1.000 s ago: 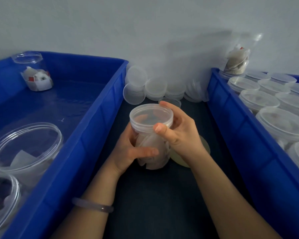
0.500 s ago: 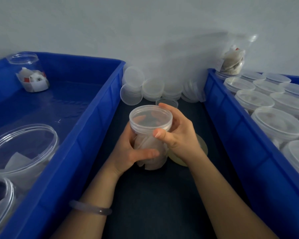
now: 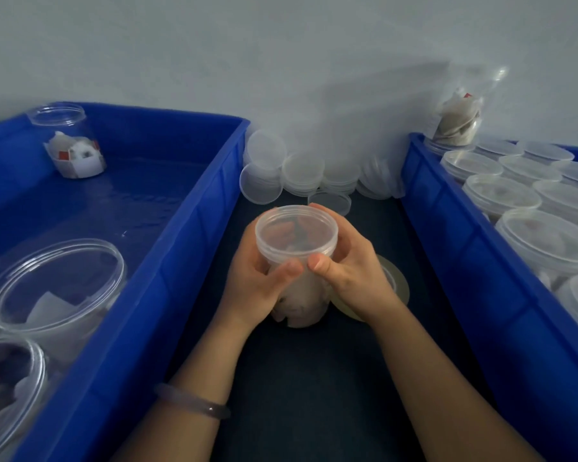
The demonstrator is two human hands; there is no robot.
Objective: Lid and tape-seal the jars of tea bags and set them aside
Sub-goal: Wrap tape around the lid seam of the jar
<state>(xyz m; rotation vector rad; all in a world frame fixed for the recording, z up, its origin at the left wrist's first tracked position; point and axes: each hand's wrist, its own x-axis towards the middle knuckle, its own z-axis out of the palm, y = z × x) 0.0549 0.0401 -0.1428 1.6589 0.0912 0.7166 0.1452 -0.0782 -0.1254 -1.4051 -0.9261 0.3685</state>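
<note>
You hold the jar of tea bags upright on the dark table, between two blue bins, with its lid on top. Your left hand curls round the jar's left side. Your right hand wraps the right side, its thumb pressed just under the lid's rim. A tape roll lies flat just right of that hand. Loose lids pile at the far wall. The left bin holds open jars and the right bin holds lidded ones.

No text, brand or number can be read anywhere. The tea bags in the open jar at the upper left of the frame carry small red-and-white tags, but any print on them is too blurred to read.
</note>
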